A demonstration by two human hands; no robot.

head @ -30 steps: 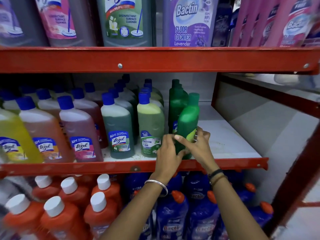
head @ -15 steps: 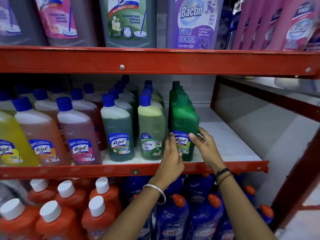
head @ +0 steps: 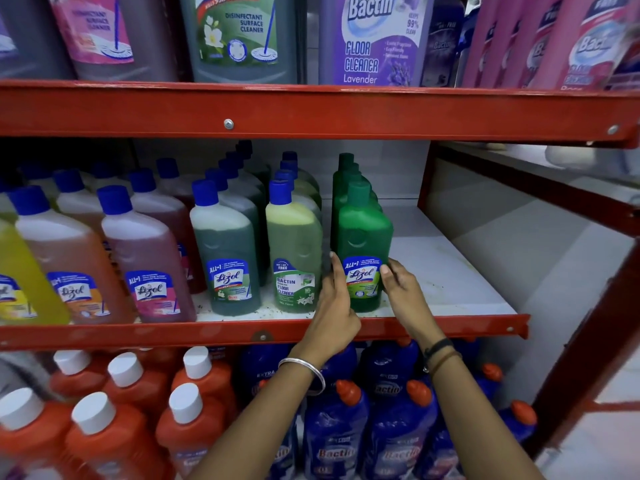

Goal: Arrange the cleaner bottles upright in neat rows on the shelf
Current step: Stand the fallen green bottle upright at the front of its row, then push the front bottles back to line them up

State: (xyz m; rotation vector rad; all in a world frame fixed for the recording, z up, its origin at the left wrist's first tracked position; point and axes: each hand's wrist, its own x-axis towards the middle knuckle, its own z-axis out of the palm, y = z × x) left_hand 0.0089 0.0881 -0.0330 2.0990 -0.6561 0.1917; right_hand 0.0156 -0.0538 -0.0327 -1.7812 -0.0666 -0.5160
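A bright green Lizol bottle (head: 363, 237) stands upright at the front of a row of green bottles on the middle shelf (head: 433, 271). My left hand (head: 336, 299) lies flat against its left side and my right hand (head: 398, 289) touches its right side, fingers at the label. To its left stand rows of blue-capped bottles: a light green Bactin bottle (head: 294, 251), a dark green Lizol bottle (head: 225, 251), a pink one (head: 145, 265), an orange one (head: 69, 265) and a yellow one (head: 20, 278).
The white shelf board to the right of the green row is bare up to the red upright (head: 424, 174). Large cleaner cans fill the top shelf (head: 311, 109). Orange bottles with white caps (head: 194, 396) and blue Bactin bottles (head: 336, 431) stand on the shelf below.
The green bottle went from tilted to upright, with its label facing front. Both hands slid from its lower front to its two sides.
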